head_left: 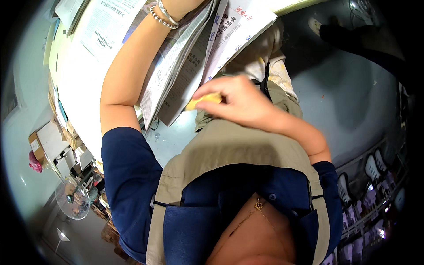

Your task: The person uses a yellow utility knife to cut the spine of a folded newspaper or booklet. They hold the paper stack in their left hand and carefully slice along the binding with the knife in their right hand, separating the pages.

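Observation:
Folded newspapers [170, 66] hang over the near edge of the white table [81, 79], their lower corners sticking out above my lap. Beside them on the right is a printed sheet [236, 33] with blue handwritten marks. My left hand [182, 5] is over the newspapers at the top edge, its fingers cut off from view; bracelets circle the wrist. At the papers' lower right corner, my right hand [234, 99] pinches a small yellow, sponge-like piece [204, 101] between thumb and fingers. A khaki apron [247, 141] covers my front.
More printed sheets [108, 26] lie on the table's far left. A standing fan [72, 198] and a cardboard box [36, 145] are at the left. On the right, a rack [360, 225] holds shoes, and another person's dark-clothed leg [353, 37] reaches in above the grey floor [349, 88].

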Motion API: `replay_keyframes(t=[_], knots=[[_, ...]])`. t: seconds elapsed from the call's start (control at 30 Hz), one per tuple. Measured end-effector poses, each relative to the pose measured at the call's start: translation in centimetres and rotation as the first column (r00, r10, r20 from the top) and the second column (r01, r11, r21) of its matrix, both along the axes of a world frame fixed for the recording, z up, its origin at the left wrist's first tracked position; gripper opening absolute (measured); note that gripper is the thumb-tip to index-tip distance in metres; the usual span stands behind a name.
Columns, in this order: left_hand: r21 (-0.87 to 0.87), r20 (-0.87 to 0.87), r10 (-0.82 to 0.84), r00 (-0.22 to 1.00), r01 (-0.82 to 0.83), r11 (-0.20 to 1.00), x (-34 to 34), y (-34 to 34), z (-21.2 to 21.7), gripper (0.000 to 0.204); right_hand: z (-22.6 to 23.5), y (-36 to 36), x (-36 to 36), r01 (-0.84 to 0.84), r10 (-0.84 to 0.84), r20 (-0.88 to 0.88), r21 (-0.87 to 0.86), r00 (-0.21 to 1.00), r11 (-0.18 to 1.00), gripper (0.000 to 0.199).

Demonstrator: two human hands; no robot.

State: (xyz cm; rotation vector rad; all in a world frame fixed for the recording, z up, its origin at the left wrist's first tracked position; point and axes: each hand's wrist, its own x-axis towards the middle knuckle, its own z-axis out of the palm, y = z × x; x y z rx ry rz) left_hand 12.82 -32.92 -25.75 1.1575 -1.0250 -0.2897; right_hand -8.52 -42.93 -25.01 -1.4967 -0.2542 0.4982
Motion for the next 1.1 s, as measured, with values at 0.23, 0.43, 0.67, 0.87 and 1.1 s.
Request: replay_keyframes(t=[0.23,0.43,0.67,0.87,1.1], knots=[[0.18,0.094,0.033,0.995,-0.049,0.982,-0.5,-0.1,0.9,0.023,-2.6,3.4,-1.7,-0.148,0.149,0.154,-0.016,0.977,0.989,0.018],[0.413,0.455,-0.16,0.876,-0.048,0.91,-1.1,-0.9,2.0,0.011,0.5,-6.7,-1.1,0.061,-0.064,-0.081,-0.04,0.995,0.997,0.018],[0.588,0.543,-0.297,0.786,-0.103,0.802,-1.7,-1.3,3.2,0.017,1.1,-12.4,-1.1,0.78,-0.775,0.092,-0.068,0.626,0.622,0.015],[0.465,0.639,-0.221,0.737,-0.141,0.874,-1.5,-1.2,2.9,0.019,0.8,-12.3,-0.1,0.823,-0.813,0.132,-0.048,0.567,0.566,0.014],[0.391,0.659,-0.187,0.729,-0.119,0.913,-1.2,-0.8,2.6,0.02,1.1,-12.0,0.1,0.823,-0.81,0.18,-0.001,0.559,0.568,0.014]])
